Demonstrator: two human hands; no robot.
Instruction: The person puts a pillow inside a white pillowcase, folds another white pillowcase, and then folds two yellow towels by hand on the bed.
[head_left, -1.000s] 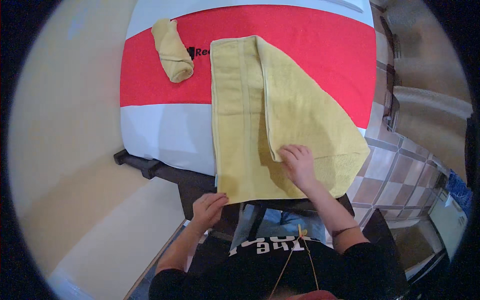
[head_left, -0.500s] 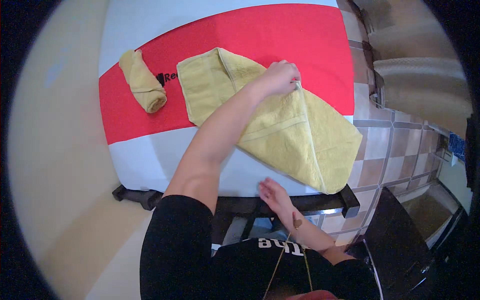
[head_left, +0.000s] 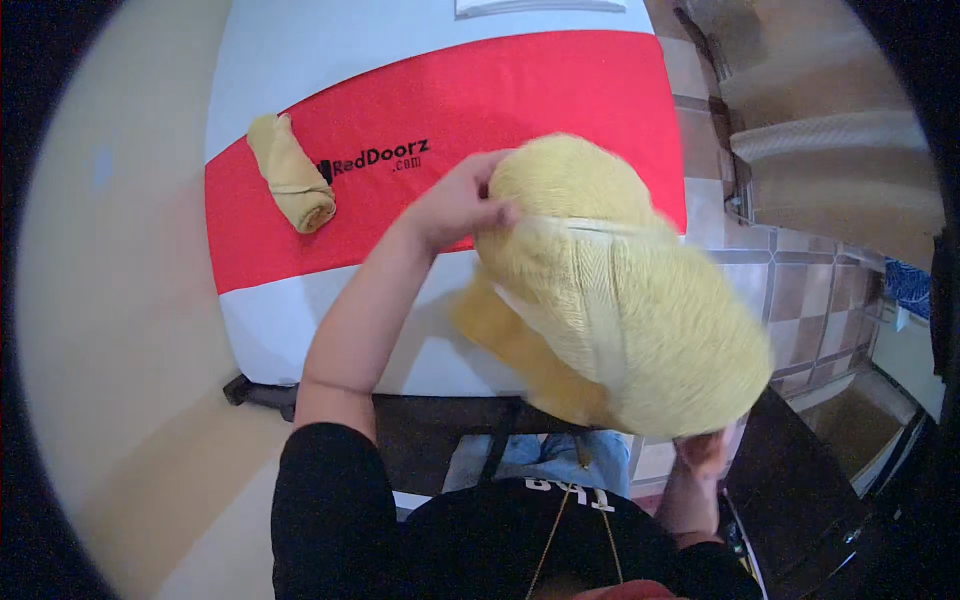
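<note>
A yellow towel (head_left: 640,290) is lifted off the bed, blurred by motion, and bulges out in loose folds in front of me. My left hand (head_left: 465,205) grips its upper left edge, with the thumb on top and fingers behind the cloth. At the towel's lower right end is my right hand (head_left: 705,455), closed around the edge, its fingers mostly hidden by the cloth. Off to the left lies a second yellow towel (head_left: 290,175), rolled into a tight bundle and touched by neither hand.
The bed has a white sheet (head_left: 330,330) with a red runner (head_left: 400,100) across it. A flat white item (head_left: 540,6) shows at the far edge. Dark furniture (head_left: 800,480) stands at the right, beyond checkered floor tiles (head_left: 790,265); a pale wall (head_left: 120,260) rises on the left.
The towel, spread partly folded on the bed before, is now raised toward me. My left hand has shifted left with its edge; my right, free before, has moved right and taken the other end.
</note>
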